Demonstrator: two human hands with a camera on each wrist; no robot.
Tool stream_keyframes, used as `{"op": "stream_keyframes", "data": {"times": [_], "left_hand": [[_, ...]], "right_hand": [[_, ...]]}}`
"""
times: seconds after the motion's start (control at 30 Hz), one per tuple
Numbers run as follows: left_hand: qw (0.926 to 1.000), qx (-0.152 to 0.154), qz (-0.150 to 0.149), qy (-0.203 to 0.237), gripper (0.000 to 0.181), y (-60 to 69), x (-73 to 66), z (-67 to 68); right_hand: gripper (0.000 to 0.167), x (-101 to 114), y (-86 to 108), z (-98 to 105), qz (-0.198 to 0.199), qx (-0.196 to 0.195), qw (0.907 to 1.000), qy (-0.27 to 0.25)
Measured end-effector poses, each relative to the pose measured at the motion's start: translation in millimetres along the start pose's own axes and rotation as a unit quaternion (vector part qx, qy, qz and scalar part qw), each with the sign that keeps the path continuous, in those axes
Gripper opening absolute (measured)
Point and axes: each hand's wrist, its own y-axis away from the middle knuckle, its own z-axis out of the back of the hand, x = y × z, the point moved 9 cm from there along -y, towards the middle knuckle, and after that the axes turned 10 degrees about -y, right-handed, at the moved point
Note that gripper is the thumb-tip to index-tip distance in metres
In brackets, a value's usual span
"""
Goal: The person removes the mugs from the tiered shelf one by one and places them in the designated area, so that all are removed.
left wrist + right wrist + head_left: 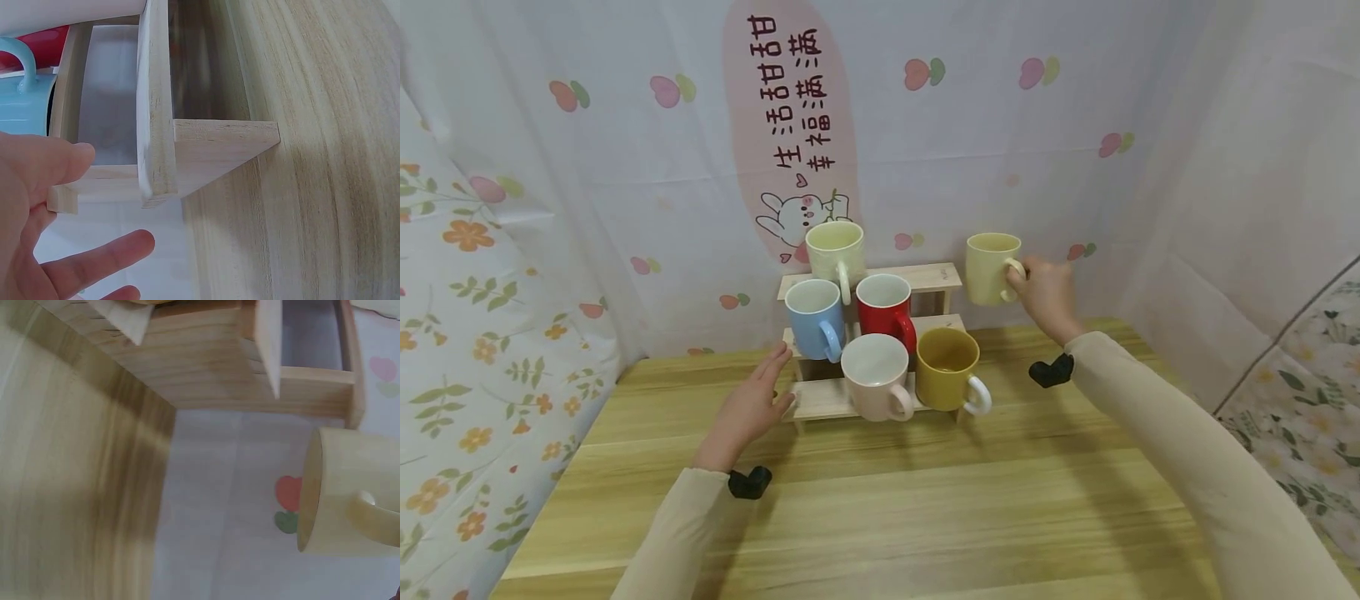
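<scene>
My right hand point(1051, 296) grips the handle of a pale yellow mug point(988, 271), held upright in the air just right of the wooden rack's top tier. The right wrist view shows this mug point(359, 487) apart from the rack's end. My left hand point(751, 417) reaches to the left end of the three-tier rack point(913, 277), fingers extended beside the blue mug point(812, 325). In the left wrist view, its thumb and fingers are spread and hold nothing; whether they touch the wood, I cannot tell.
A pale green mug point(835, 250) stands on the top tier, left side. The red mug point(880, 317) shares the middle tier with the blue one. On the bottom tier are a pink mug point(874, 379) and a mustard mug point(946, 379). A patterned curtain point(647, 208) hangs behind the wooden table point(887, 517).
</scene>
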Motion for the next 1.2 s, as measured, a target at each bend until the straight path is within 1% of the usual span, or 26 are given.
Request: {"op": "stream_keyframes", "data": {"times": [0.13,0.2,0.4,0.53,0.7,0.83,1.0,1.2], "left_hand": [[1.0000,0.001,0.001,0.001,0.070,0.0,-0.7,-1.4],[1.0000,0.001,0.003,0.000,0.070,0.1,-0.3,-2.3],[1.0000,0.005,0.008,0.001,0.071,0.5,1.1,-3.9],[1.0000,0.000,0.008,-0.001,0.071,0.8,1.3,-3.4],[0.9999,-0.009,0.006,-0.005,0.071,-0.7,1.4,-2.4],[0.9999,-0.008,0.008,-0.007,0.071,-1.8,1.1,-3.2],[0.9999,-0.004,0.011,-0.007,0.072,-2.1,1.1,-4.0],[0.9999,-0.002,0.013,-0.005,0.072,-1.5,0.3,-3.6]], "right_hand": [[0.031,-9.8,5.8,-16.0,-0.018,0.027,0.9995,0.000],[0.032,-13.4,8.8,-24.9,-0.018,0.036,0.9992,0.005],[0.032,-21.3,18.4,-43.0,-0.009,0.032,0.9994,0.013],[0.032,-24.4,23.4,-51.0,-0.010,0.029,0.9994,0.015],[0.031,-28.1,26.3,-63.5,-0.015,0.040,0.9991,0.007],[0.031,-31.7,28.4,-72.3,-0.021,0.049,0.9986,0.001],[0.034,-31.6,31.1,-77.5,-0.018,0.047,0.9987,-0.002],[0.033,-36.9,36.2,-83.3,-0.039,0.057,0.9975,-0.018]]}}
